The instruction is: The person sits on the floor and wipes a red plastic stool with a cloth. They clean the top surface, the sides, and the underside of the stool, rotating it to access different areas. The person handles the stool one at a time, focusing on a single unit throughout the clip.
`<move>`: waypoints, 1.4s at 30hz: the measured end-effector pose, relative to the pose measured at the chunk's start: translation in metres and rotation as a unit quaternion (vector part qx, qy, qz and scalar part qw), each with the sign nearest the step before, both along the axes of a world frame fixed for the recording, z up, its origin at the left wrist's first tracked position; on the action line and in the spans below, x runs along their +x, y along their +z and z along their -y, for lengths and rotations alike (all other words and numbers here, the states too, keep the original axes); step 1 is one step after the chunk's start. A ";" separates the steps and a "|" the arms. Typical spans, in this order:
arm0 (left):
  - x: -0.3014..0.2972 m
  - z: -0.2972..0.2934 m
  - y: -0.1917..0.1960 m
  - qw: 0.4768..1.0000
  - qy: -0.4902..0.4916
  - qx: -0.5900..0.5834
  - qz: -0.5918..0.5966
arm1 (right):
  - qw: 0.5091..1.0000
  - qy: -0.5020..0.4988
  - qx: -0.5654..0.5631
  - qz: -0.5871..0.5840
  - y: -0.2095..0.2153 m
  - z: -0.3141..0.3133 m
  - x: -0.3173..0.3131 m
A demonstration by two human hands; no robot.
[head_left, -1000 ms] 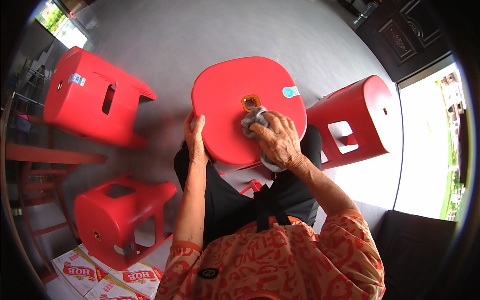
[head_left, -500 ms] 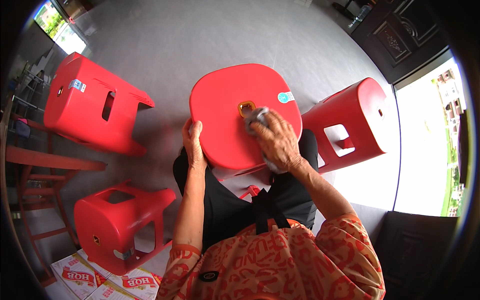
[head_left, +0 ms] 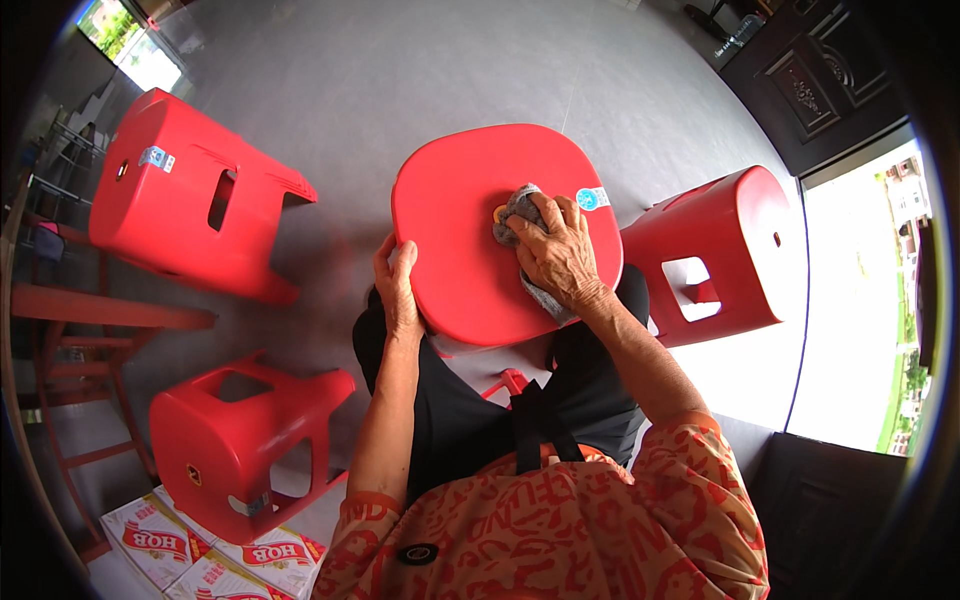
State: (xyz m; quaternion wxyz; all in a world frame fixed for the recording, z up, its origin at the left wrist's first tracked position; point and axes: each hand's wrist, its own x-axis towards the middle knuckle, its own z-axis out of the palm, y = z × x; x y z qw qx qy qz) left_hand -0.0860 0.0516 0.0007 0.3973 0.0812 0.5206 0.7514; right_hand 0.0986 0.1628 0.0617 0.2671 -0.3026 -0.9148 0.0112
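Note:
A red plastic stool (head_left: pixel 460 255) stands between my knees, its rounded square seat facing me. My left hand (head_left: pixel 400 292) holds the seat's left edge, thumb on top and the other fingers out of sight below. Bunched under my right hand (head_left: pixel 560 258) is a grey cloth (head_left: pixel 517 212), pressed against the seat near its middle. Part of the cloth trails toward the near right edge. The cloth nearly covers the yellow-rimmed hole in the seat; only a sliver of that rim shows. A blue and white sticker (head_left: pixel 592 199) is on the seat's right side.
More red stools lie on their sides: one at far left (head_left: pixel 190 195), one at near left (head_left: pixel 235 450), one at right (head_left: pixel 715 255). Printed cartons (head_left: pixel 155 540) sit at lower left, beside a reddish wooden frame (head_left: pixel 110 306). A dark carved door (head_left: pixel 810 85) stands by the bright doorway.
My right hand has slid the cloth a little away from me across the seat, over the hole that showed before. My left hand keeps its hold. The whole view has shifted slightly.

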 end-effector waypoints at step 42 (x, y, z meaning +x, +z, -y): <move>-0.001 0.000 -0.009 1.000 -0.001 0.020 -0.005 | 0.984 0.134 -0.055 0.107 0.019 0.028 -0.004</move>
